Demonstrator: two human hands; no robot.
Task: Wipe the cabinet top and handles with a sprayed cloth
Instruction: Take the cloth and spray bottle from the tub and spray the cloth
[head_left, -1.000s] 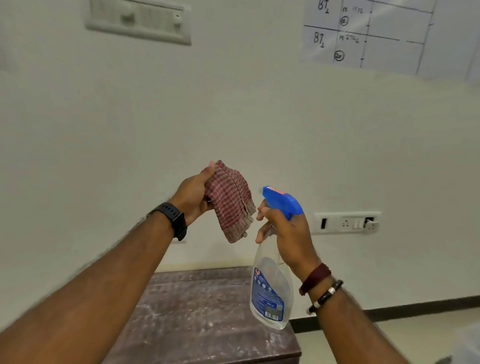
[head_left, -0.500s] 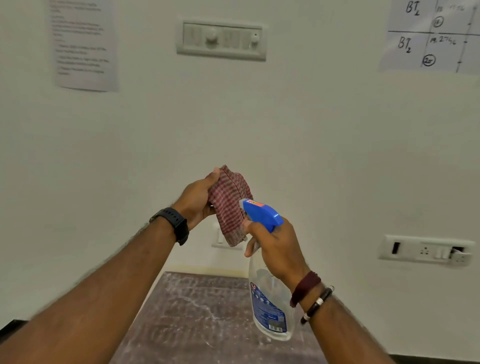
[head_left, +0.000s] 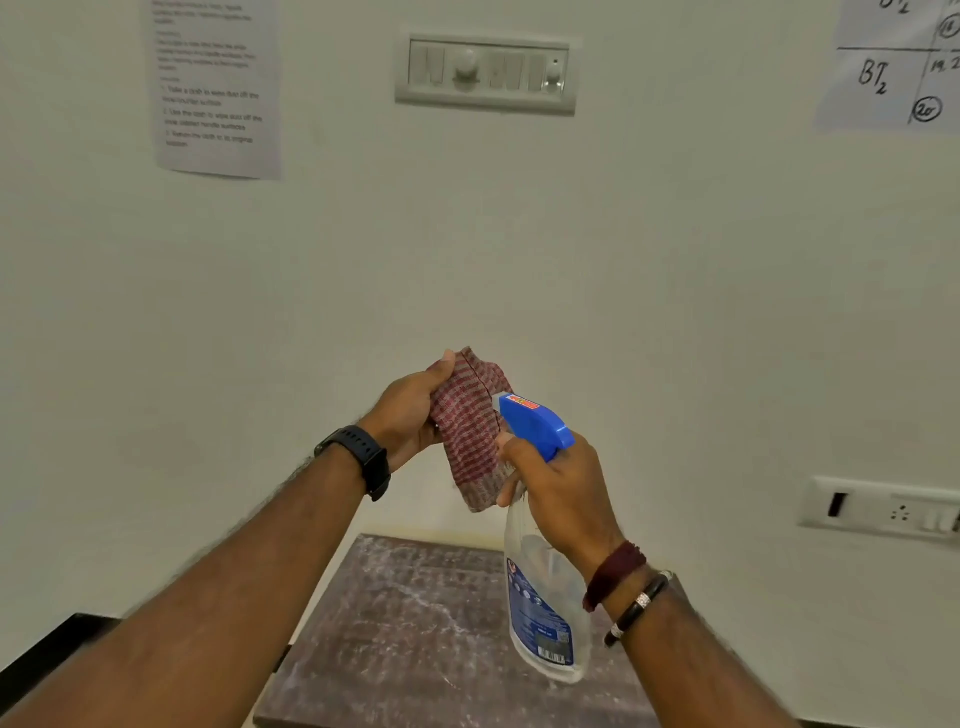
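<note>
Above the dusty brown cabinet top (head_left: 415, 623), a person holds 2 things at chest height before a pale wall, both well clear of the surface below. The right hand (head_left: 561, 493) is wrapped around the neck of an upright spray bottle (head_left: 543, 613), a finger on the trigger and the blue nozzle pointing left. Just beside that nozzle hangs the red checked cloth (head_left: 470, 441), long axis vertical, pinched by the left hand (head_left: 410, 415), apparently ready for spraying.

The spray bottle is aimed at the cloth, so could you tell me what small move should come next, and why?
Probably squeeze the trigger: the right hand holds the spray bottle with its blue nozzle almost against the checked cloth held up by the left hand.
</note>
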